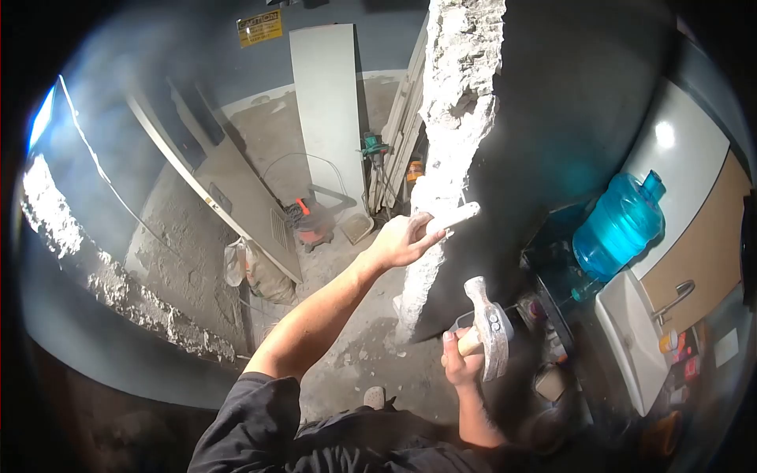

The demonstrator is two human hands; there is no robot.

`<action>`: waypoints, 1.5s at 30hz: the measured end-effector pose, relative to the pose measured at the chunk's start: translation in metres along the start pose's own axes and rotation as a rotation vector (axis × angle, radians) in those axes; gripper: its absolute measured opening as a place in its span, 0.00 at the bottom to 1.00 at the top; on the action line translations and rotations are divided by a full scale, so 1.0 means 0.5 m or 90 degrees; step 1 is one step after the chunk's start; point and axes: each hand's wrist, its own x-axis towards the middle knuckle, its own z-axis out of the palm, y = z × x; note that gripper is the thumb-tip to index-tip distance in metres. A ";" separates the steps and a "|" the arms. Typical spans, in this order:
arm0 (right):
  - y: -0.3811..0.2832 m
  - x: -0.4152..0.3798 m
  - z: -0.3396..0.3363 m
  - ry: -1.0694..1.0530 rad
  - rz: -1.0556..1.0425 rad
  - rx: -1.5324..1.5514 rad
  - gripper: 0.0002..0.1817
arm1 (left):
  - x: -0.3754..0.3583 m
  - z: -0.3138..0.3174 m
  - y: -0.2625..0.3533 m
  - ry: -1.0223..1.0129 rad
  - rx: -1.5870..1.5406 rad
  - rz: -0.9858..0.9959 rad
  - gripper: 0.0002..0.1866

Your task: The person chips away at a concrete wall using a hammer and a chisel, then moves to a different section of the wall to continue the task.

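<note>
A rough, broken wall edge [465, 71] of pale plaster or masonry runs down the middle of the view. My left hand [404, 240] is wrapped round a short whitish bar-like piece [457, 217], whose far end sticks out to the right across the broken edge. I cannot tell what the piece is made of. Lower and to the right, my right hand [462, 361] grips the handle of a hammer [494, 327]. The hammer's dusty metal head stands up beside the hand, apart from the wall edge.
A blue water bottle [619, 229] stands at the right, behind a white sink [627, 339] with a tap. A tall white panel [327, 118], a green tool [374, 147], an orange-black tool [311, 229] and a filled sack [268, 272] are further off. Broken masonry [118, 292] edges the left.
</note>
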 end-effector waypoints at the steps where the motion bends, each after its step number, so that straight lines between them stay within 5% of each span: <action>1: 0.005 0.001 0.005 0.025 0.001 -0.007 0.12 | 0.000 0.001 -0.004 0.000 -0.002 0.003 0.24; 15: 0.037 0.038 0.023 0.115 0.007 0.012 0.13 | 0.007 -0.016 -0.001 0.061 -0.084 0.077 0.21; 26: 0.064 0.031 0.025 0.030 0.071 -0.056 0.12 | 0.000 -0.017 -0.023 -0.009 -0.116 -0.006 0.20; 27: 0.061 0.029 0.024 0.004 0.132 -0.063 0.28 | 0.002 -0.013 -0.030 -0.008 -0.118 -0.004 0.20; 29: 0.087 0.031 0.030 0.007 0.108 -0.088 0.26 | 0.005 -0.003 -0.046 0.018 -0.125 0.017 0.19; 30: 0.101 0.035 0.036 0.045 0.053 -0.105 0.12 | 0.005 -0.003 -0.047 0.018 -0.141 0.018 0.19; 37: 0.065 0.070 0.055 0.079 -0.088 -0.137 0.06 | 0.009 -0.001 -0.069 0.083 -0.208 0.069 0.16; 45: 0.081 0.068 0.084 0.103 0.061 -0.084 0.17 | 0.051 -0.011 -0.144 -0.050 -0.199 0.108 0.16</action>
